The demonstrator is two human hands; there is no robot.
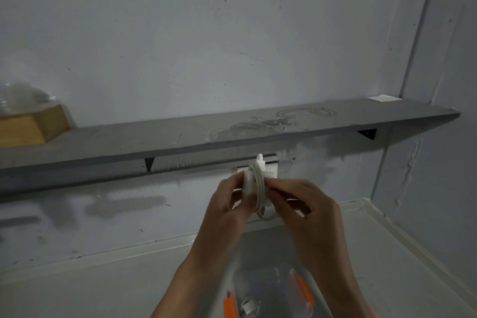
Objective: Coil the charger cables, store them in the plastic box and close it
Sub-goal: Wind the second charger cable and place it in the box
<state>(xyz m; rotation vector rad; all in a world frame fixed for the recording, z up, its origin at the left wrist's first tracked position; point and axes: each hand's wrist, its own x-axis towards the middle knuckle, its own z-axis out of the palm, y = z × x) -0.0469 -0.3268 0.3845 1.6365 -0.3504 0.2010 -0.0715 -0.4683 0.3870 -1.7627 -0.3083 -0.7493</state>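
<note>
Beneath me sits the plastic box (286,279), while my left hand (227,204) grips the charger (248,178) and my right hand (307,204) pinches its cable (259,188) so the coil stays tight.

Wall (232,33): pale blue-grey, flecked with dark specks and scuffs, with darker grey smears lower down. Shelf (129,142): dark grey, plain except for pale looping stain rings on top. Bracket (367,134): black. Wooden box (31,124): tan, yellow-brown. Crumpled film (20,95) over it: clear, with whitish glints. Paper square (383,98): white. Charger (249,175): white. Cable (259,188): off-white, leaning grey. Plastic box (258,273): clear, colourless. Latches (302,289): bright orange. Second charger (249,306): white. Counter (103,286): pale grey, unpatterned.
</note>
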